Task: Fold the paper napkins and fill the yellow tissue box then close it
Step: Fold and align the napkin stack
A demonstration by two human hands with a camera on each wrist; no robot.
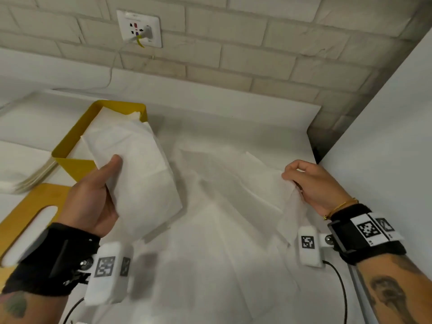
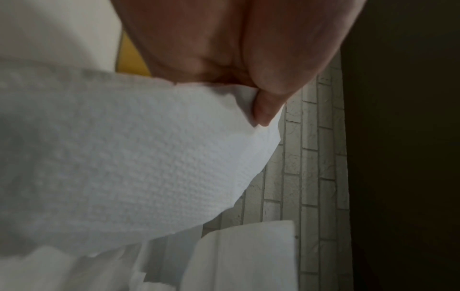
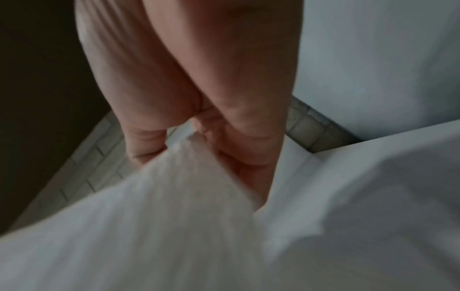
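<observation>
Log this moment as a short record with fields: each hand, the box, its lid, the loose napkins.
left hand: grips a folded napkin, held near the box
right hand: pinches the edge of an unfolded napkin, lifting it off the pile
yellow tissue box: open, white napkins already inside
lid: yellow, with a slot, lying flat beside the box, near the left wrist
loose napkins: spread unfolded over the white counter
task stage: filling under way, box not yet closed
</observation>
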